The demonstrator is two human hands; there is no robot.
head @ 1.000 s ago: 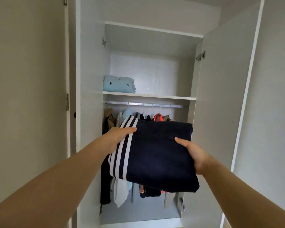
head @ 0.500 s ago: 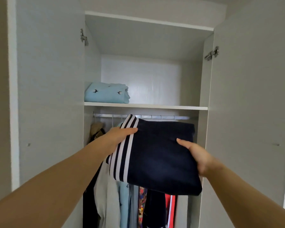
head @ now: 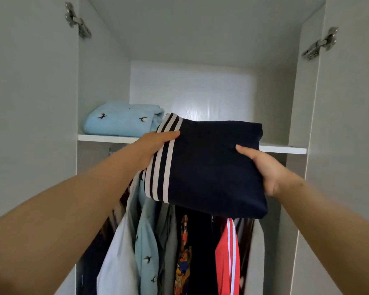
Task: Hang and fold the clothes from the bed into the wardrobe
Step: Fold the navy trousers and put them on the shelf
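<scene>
Navy folded garment [head: 211,167] between left hand [head: 158,143] and right hand [head: 264,167], thumbs atop.

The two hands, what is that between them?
A folded navy garment with white stripes; the left hand holds its striped edge, the right hand its plain edge, seen in the head view.

text: none readable | labels: none | marks: bird motifs only (on light blue folded garment [head: 124,121])

Head camera faces straight into the wardrobe [head: 192,88] (close, upper half).
</scene>
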